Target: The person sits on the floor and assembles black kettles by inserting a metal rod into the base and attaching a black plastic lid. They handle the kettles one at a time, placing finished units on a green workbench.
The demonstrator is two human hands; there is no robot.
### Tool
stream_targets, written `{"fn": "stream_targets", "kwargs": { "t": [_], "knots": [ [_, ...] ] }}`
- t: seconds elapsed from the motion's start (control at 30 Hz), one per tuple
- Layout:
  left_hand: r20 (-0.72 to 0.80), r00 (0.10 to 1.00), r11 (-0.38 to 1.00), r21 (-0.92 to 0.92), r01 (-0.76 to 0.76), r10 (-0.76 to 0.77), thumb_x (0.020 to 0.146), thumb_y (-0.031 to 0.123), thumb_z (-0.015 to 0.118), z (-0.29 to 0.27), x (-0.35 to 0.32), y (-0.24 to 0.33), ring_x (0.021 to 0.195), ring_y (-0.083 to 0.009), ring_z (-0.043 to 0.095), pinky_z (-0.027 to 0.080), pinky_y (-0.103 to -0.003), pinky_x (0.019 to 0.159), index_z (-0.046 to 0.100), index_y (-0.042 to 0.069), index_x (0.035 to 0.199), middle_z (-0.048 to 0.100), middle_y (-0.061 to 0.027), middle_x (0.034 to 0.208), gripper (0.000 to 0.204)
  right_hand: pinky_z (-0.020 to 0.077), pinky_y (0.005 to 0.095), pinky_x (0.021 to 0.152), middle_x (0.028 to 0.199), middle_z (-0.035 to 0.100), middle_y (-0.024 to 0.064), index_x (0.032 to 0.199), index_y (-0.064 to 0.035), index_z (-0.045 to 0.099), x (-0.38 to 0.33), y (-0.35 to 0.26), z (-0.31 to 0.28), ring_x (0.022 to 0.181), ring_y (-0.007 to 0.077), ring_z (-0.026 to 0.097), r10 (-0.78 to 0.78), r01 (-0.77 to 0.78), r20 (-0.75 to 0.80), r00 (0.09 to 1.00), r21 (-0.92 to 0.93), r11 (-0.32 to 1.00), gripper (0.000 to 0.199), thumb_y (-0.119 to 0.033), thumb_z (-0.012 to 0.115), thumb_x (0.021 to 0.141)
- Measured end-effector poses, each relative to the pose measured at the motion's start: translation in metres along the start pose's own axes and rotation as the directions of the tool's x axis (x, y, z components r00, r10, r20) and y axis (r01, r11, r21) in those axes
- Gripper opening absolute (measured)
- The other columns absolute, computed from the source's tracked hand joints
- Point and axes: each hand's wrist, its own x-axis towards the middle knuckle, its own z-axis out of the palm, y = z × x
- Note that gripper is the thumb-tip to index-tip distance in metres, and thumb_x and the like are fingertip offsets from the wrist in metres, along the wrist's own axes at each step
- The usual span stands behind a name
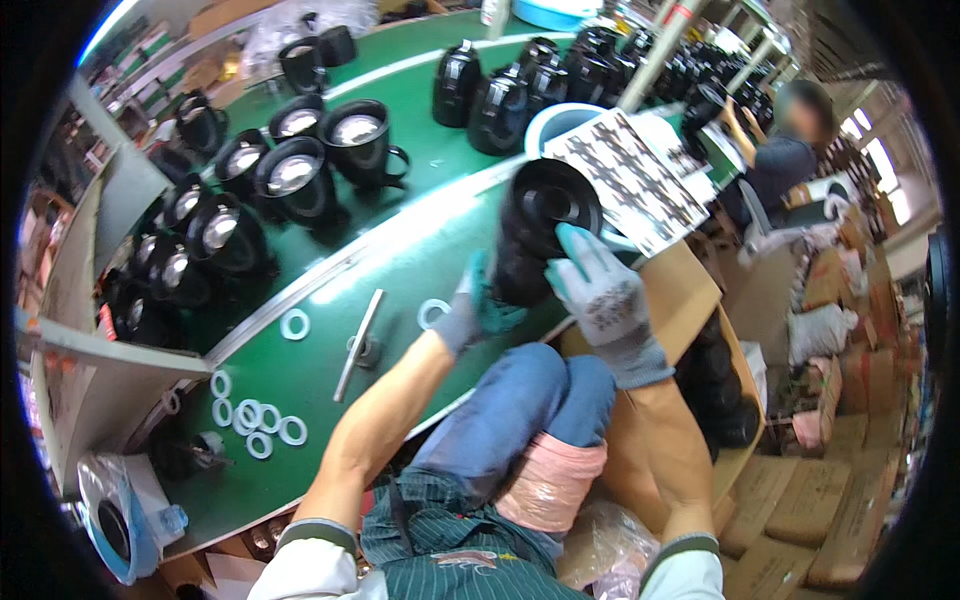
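Above the table's near edge I hold a black, glossy jug body (522, 245), its round open mouth tilted up toward me. My left hand (480, 308), in a grey and green glove, is wrapped round its lower side. My right hand (603, 295), gloved the same way, has its fingers bent at the mouth's near rim; whether they pinch a small part there is hidden. On the table left of my hands lie a thin metal rod (358, 345) and a pale ring (433, 313). Several more white rings (250, 415) lie farther left.
Black jugs with silvery insides (292, 180) crowd the green table (390, 235) at left; more black bodies (500, 110) stand at the far side. A patterned sheet (630, 175) lies over a blue basin (560, 118). An open carton (690, 290) stands right; a co-worker (790, 150) sits beyond.
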Motion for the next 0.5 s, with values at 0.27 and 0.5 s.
{"fn": "stream_targets", "kwargs": {
  "t": [0.27,0.5],
  "knots": [
    [-0.026,0.975,0.974,0.058,-0.218,0.22,0.102,0.064,0.047,0.027,0.035,0.028,0.113,-0.0281,0.068,0.057,-0.05,0.098,0.065,0.014,0.136,0.07,-0.0108,0.128,0.064,0.0625,0.0376,0.076,0.131,0.065,0.0194,0.099,-0.0055,0.061,0.029,0.018,0.025,0.101,0.0287,0.074,0.04,-0.043,0.041,0.998,0.071,0.997,0.022,-0.023,0.071,0.093],
    [0.57,0.166,-0.591,0.796,0.132,0.804,0.086,0.039,0.077,-0.02,-0.046,0.125,0.115,-0.0421,0.062,0.051,-0.048,0.1,0.06,0.009,0.14,0.059,-0.0242,0.134,0.064,0.0561,0.0339,0.07,0.102,0.062,0.0057,0.101,-0.0123,0.06,0.055,0.014,0.008,0.09,0.0195,0.067,-0.029,0.035,0.051,0.998,-0.117,0.992,0.025,-0.032,0.071,0.091]
  ]
}}
